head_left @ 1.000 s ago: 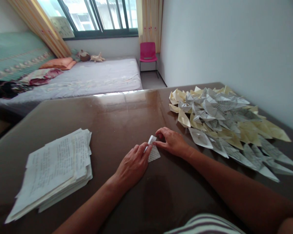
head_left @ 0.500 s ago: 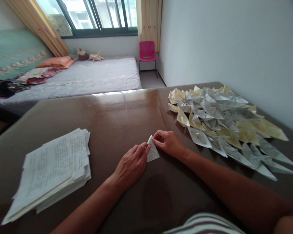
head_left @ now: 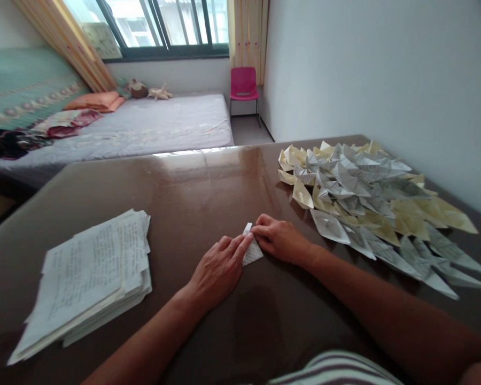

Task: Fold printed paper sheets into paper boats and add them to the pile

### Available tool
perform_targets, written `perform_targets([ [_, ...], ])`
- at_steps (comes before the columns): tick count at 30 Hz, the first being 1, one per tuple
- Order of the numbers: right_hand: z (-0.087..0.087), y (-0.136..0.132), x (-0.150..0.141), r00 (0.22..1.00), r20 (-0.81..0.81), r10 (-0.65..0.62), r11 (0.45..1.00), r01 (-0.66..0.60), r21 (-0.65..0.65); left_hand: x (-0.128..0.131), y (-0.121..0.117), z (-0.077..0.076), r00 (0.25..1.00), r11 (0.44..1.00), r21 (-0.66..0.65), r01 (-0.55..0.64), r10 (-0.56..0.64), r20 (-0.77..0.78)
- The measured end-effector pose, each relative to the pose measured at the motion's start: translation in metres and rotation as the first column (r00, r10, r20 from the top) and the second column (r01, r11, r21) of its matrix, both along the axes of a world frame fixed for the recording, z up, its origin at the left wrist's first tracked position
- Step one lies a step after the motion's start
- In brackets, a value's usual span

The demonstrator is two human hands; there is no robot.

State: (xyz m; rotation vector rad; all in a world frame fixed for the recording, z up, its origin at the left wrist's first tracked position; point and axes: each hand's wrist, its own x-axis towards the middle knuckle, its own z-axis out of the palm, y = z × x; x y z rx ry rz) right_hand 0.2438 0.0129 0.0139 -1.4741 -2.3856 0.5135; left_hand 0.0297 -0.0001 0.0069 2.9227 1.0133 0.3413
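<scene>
Your left hand [head_left: 219, 271]: fingers over folded paper [head_left: 253, 255], grip hidden | your right hand [head_left: 284, 240]: fingertips at its edge, can't tell if pinching | paper: on surface [head_left: 192, 208] | risk: slipping fingers could skew your fold

A home bedroom, shown by the bed [head_left: 176, 120], orange pillows [head_left: 94, 100], soft toys [head_left: 160, 92] and curtains [head_left: 248, 37].

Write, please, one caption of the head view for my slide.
Left hand and right hand touch a small folded paper on the brown table, between stacked sheets and paper boats.
</scene>
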Motion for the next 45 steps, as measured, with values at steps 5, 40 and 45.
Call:
perform_targets([
  [5,-0.001,0.009,0.008,0.983,-0.185,0.015,1.0,-0.019,-0.021,0.0,0.0,0.001,1.0,1.0,-0.013,0.019,-0.019,-0.009],
  [40,-0.007,-0.009,-0.019,0.987,-0.135,0.091,0.996,-0.087,0.032,-0.009,0.012,0.001,0.936,0.912,-0.311,-0.267,0.323,0.143],
  [45,-0.002,-0.015,-0.02,0.994,-0.105,0.035,0.999,-0.033,0.023,-0.008,0.01,0.004,0.914,0.86,-0.418,-0.294,0.381,0.142],
])
